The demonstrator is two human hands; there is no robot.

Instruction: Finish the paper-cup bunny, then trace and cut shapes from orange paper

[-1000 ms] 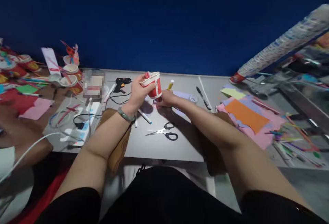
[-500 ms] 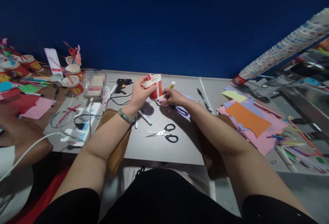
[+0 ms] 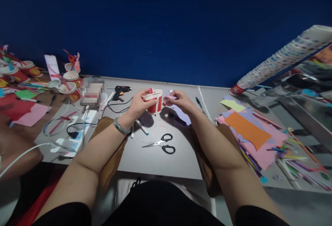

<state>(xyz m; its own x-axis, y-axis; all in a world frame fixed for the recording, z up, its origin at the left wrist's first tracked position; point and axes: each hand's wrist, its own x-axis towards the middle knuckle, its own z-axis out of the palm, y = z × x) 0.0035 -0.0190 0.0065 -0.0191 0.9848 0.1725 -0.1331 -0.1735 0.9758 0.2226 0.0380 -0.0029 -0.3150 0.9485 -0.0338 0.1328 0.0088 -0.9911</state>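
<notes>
My left hand [image 3: 138,104] is wrapped round a red and white paper cup [image 3: 156,105], held slightly tilted above the table. A small pink and white piece [image 3: 150,91] shows at the rim by my fingers. Just right of the cup, my right hand [image 3: 180,102] pinches a small light-purple paper piece [image 3: 168,99]. Purple paper [image 3: 184,114] and a dark pen-like thing [image 3: 177,119] lie beneath that hand. Black-handled scissors [image 3: 163,143] lie nearer to me, with a white marker [image 3: 142,128] to their upper left.
A black glue gun [image 3: 121,93] with its cable and a power strip [image 3: 77,136] lie left. Decorated cups [image 3: 71,89] stand beyond. At right are orange paper [image 3: 246,129], pipe cleaners and a leaning stack of cups [image 3: 280,58]. Another person's arm [image 3: 20,143] reaches in at left.
My right hand has moved from the cup's lower side to a little higher and right, with the purple piece in its fingers. My left hand keeps the cup. The whole view has shifted slightly.
</notes>
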